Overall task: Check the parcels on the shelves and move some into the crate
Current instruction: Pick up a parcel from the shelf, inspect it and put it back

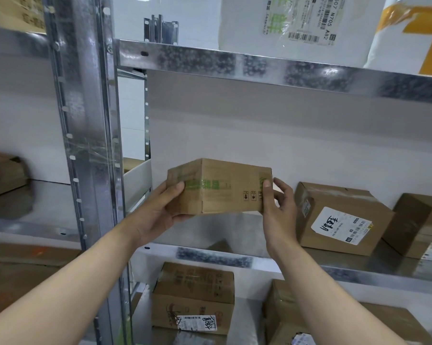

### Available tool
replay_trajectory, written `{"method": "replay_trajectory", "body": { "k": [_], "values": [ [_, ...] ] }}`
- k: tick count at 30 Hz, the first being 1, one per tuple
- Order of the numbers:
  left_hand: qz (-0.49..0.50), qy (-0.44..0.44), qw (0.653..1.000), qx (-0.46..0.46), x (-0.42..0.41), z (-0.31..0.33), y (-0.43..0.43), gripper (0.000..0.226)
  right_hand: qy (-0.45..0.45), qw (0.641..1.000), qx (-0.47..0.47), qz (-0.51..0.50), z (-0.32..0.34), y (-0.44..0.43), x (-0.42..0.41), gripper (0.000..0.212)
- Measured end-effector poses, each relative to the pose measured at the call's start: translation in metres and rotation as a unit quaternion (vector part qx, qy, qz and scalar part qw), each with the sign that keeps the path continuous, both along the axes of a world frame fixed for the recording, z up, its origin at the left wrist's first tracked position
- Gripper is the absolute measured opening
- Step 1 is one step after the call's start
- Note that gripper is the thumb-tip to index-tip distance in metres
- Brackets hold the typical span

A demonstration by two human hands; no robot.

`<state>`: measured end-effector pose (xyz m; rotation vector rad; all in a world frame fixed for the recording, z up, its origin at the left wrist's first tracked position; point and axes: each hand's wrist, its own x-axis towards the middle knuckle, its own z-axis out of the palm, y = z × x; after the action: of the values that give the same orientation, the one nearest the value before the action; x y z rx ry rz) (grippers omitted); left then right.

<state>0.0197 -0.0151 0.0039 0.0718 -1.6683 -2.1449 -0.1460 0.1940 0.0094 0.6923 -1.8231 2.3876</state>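
A small brown cardboard parcel (222,188) with green printed tape hangs in the air above the middle shelf (359,267). My left hand (160,212) grips its left end, thumb on the front face and fingers underneath. My right hand (278,207) pinches its right end, thumb on the front and fingers behind. No crate is in view.
A labelled brown box (339,220) and another box (418,227) sit on the same shelf to the right. Two boxes (195,295) (297,314) lie on the shelf below. White bags (292,23) fill the top shelf. A metal upright (85,145) stands at left.
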Motion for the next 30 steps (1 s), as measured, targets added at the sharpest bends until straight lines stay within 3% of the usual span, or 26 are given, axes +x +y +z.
{"method": "replay_trajectory", "body": {
  "k": [3,5,7,9,11,15,18,21,25,30],
  "values": [
    [0.001,0.017,0.999,0.046,0.006,0.007,0.0,0.048,0.005,0.998,0.062,-0.011,-0.003,-0.002,-0.006,0.03],
    [0.005,0.015,0.999,0.03,0.01,0.007,-0.004,0.047,0.027,0.996,0.082,-0.023,-0.004,-0.005,-0.009,0.013],
    [0.036,0.006,0.999,-0.037,0.014,0.005,-0.006,0.062,0.065,0.991,0.109,-0.048,-0.004,-0.01,-0.012,0.006],
    [0.078,0.001,0.994,-0.075,0.015,0.006,-0.005,0.075,0.095,0.98,0.161,-0.067,-0.004,-0.016,-0.017,0.018],
    [0.119,0.009,0.987,-0.109,0.016,0.012,-0.002,0.069,0.089,0.976,0.193,-0.05,-0.002,-0.02,-0.012,0.035],
    [0.166,0.019,0.971,-0.172,0.015,0.029,0.004,0.052,0.008,0.985,0.173,0.014,0.004,-0.02,0.004,0.053],
    [0.172,0.007,0.966,-0.191,0.017,0.036,0.008,0.033,-0.014,0.985,0.172,0.02,0.003,-0.022,0.004,0.052],
    [0.194,-0.018,0.966,-0.168,0.017,0.038,0.007,0.048,-0.018,0.982,0.184,0.026,0.002,-0.022,0.002,0.05],
    [0.211,-0.031,0.96,-0.18,0.015,0.035,0.006,0.041,-0.021,0.982,0.185,0.035,0.004,-0.019,0.002,0.048],
    [0.218,-0.044,0.958,-0.181,0.013,0.036,0.007,0.049,-0.02,0.981,0.186,0.05,0.001,-0.019,0.001,0.045]
  ]
}}
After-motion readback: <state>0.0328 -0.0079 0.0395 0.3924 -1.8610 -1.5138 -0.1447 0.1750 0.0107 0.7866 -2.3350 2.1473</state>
